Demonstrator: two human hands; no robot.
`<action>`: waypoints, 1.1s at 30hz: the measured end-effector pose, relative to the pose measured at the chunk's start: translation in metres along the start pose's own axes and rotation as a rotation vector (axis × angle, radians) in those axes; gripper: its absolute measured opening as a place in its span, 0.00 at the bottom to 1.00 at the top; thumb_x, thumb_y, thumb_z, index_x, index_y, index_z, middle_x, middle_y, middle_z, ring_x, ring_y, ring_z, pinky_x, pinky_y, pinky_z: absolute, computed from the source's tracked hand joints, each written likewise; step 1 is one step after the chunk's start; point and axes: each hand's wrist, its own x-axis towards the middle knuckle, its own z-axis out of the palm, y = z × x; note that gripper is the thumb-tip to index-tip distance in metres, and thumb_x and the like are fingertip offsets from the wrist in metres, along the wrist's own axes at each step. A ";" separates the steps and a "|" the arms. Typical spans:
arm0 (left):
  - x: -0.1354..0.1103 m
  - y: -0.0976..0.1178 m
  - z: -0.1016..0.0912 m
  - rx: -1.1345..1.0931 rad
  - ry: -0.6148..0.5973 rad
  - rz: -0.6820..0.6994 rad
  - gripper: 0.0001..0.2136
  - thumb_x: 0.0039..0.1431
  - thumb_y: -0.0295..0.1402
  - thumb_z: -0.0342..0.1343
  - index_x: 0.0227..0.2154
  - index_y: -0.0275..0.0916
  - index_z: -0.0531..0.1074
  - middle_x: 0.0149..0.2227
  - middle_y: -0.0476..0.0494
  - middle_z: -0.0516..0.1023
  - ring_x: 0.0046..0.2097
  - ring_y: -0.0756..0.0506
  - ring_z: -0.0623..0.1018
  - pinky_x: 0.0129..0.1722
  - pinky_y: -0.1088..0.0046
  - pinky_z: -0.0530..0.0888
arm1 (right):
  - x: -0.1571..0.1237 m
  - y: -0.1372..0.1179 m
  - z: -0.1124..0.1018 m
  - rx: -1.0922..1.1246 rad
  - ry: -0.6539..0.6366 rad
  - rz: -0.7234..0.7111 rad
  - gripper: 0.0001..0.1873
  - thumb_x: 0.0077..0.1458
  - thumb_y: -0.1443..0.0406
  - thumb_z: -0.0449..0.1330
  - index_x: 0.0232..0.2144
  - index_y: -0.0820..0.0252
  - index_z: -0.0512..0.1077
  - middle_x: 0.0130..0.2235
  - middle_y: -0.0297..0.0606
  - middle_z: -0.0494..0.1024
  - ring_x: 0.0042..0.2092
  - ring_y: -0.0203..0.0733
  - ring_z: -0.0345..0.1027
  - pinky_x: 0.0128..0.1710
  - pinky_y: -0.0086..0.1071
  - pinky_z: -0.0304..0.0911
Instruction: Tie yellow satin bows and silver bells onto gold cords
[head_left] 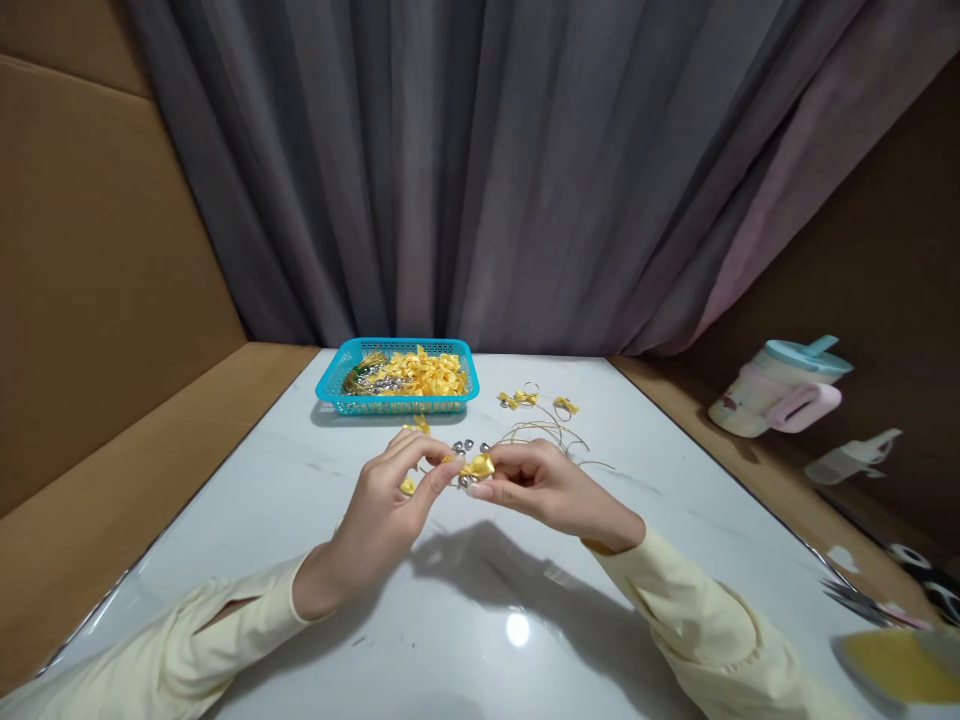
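Observation:
Between my fingertips, over the middle of the white table, is a yellow ribbon bow (pixel 478 467) with small silver bells (pixel 466 481) just under it. My left hand (pixel 397 490) pinches the bow's left side with thumb and forefinger. From the other side, my right hand (pixel 544 485) pinches it, its fingers curled. Several loose silver bells (pixel 469 444) lie on the table just beyond. Another yellow bow (pixel 407 486) shows partly behind my left fingers. Strands of gold cord (pixel 555 430) lie beyond my right hand.
A blue basket (pixel 397 404) of yellow bows, bells and gold cord stands at the back. Bows with cord loops (pixel 517 399) lie right of it. On the right are a lidded cup (pixel 776 390), a small bottle (pixel 847 460), scissors (pixel 855 600) and a yellow item (pixel 896 665).

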 end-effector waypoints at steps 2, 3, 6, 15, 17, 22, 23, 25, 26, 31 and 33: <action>0.000 0.002 -0.001 -0.030 -0.033 -0.068 0.06 0.60 0.31 0.50 0.28 0.38 0.67 0.31 0.49 0.70 0.35 0.49 0.68 0.34 0.73 0.64 | 0.000 -0.001 -0.002 -0.018 -0.006 -0.004 0.21 0.53 0.59 0.57 0.16 0.61 0.55 0.18 0.24 0.49 0.21 0.27 0.43 0.19 0.25 0.41; 0.000 0.003 -0.002 -0.049 -0.052 -0.112 0.07 0.60 0.33 0.50 0.28 0.38 0.67 0.30 0.49 0.69 0.35 0.49 0.68 0.33 0.73 0.63 | 0.000 0.000 -0.003 -0.008 -0.018 0.002 0.21 0.53 0.58 0.58 0.16 0.61 0.55 0.18 0.23 0.49 0.20 0.27 0.42 0.19 0.25 0.41; 0.003 0.007 -0.005 -0.142 -0.119 -0.232 0.08 0.60 0.36 0.49 0.29 0.38 0.68 0.29 0.49 0.68 0.32 0.49 0.66 0.32 0.73 0.62 | 0.000 0.003 -0.005 0.010 -0.107 0.011 0.16 0.52 0.58 0.59 0.20 0.63 0.64 0.18 0.24 0.51 0.21 0.26 0.42 0.19 0.24 0.42; 0.006 0.023 -0.015 -0.505 -0.306 -0.424 0.09 0.57 0.36 0.54 0.26 0.36 0.70 0.26 0.52 0.66 0.29 0.52 0.64 0.30 0.76 0.60 | 0.002 0.032 -0.017 -0.039 -0.184 0.027 0.20 0.57 0.52 0.51 0.33 0.65 0.70 0.21 0.27 0.60 0.21 0.28 0.49 0.21 0.24 0.47; 0.007 0.024 -0.017 -0.553 -0.317 -0.444 0.08 0.56 0.36 0.55 0.26 0.36 0.70 0.26 0.52 0.66 0.29 0.52 0.64 0.30 0.76 0.59 | 0.003 0.039 -0.021 -0.025 -0.223 0.038 0.23 0.56 0.50 0.51 0.39 0.63 0.69 0.22 0.28 0.62 0.22 0.29 0.51 0.22 0.24 0.49; 0.010 0.022 -0.021 -0.641 -0.321 -0.511 0.09 0.54 0.37 0.57 0.25 0.36 0.70 0.26 0.51 0.66 0.30 0.51 0.63 0.31 0.75 0.58 | 0.004 0.057 -0.032 -0.026 -0.335 0.074 0.22 0.53 0.50 0.54 0.29 0.65 0.72 0.25 0.33 0.68 0.26 0.31 0.58 0.26 0.26 0.55; 0.010 0.021 -0.021 -0.652 -0.322 -0.524 0.09 0.54 0.37 0.57 0.25 0.36 0.70 0.26 0.51 0.66 0.30 0.51 0.63 0.31 0.75 0.58 | 0.005 0.061 -0.034 -0.028 -0.344 0.079 0.22 0.54 0.51 0.54 0.26 0.65 0.71 0.25 0.34 0.69 0.27 0.32 0.59 0.27 0.26 0.56; 0.010 0.020 -0.020 -0.671 -0.337 -0.542 0.09 0.53 0.36 0.58 0.25 0.36 0.70 0.26 0.51 0.67 0.30 0.51 0.63 0.31 0.75 0.58 | 0.005 0.068 -0.036 -0.035 -0.344 0.082 0.23 0.55 0.51 0.53 0.23 0.65 0.70 0.24 0.33 0.68 0.27 0.32 0.60 0.28 0.27 0.57; 0.009 0.019 -0.020 -0.687 -0.350 -0.550 0.08 0.52 0.36 0.58 0.25 0.36 0.70 0.26 0.51 0.67 0.30 0.51 0.63 0.31 0.75 0.59 | 0.006 0.070 -0.037 -0.039 -0.336 0.079 0.23 0.55 0.51 0.52 0.22 0.65 0.69 0.24 0.33 0.68 0.26 0.32 0.60 0.29 0.27 0.57; 0.006 0.020 -0.018 -0.750 -0.423 -0.530 0.06 0.54 0.32 0.57 0.26 0.35 0.72 0.27 0.49 0.69 0.30 0.51 0.65 0.31 0.76 0.60 | 0.006 0.073 -0.037 -0.046 -0.278 0.064 0.24 0.55 0.49 0.52 0.21 0.64 0.68 0.24 0.32 0.66 0.27 0.31 0.58 0.29 0.27 0.55; 0.006 0.021 -0.019 -0.759 -0.428 -0.503 0.06 0.54 0.32 0.56 0.25 0.35 0.71 0.26 0.50 0.68 0.29 0.52 0.65 0.31 0.76 0.61 | 0.005 0.072 -0.038 -0.041 -0.275 0.073 0.25 0.54 0.48 0.52 0.23 0.64 0.70 0.24 0.32 0.67 0.26 0.31 0.58 0.27 0.27 0.56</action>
